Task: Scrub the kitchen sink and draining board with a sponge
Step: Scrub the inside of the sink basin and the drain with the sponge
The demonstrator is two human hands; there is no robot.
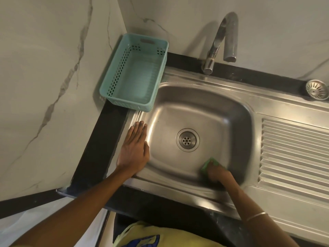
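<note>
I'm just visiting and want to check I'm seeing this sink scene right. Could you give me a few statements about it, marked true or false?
1. The right hand holds a green sponge inside the sink. True.
2. The left hand grips the tap. False: it lies flat, fingers straight, on the sink's left rim.
3. The basket is full of dishes. False: nothing shows inside it.
4. The draining board lies to the right of the bowl. True.
5. A loose strainer sits at the far right, behind the sink. True.
</note>
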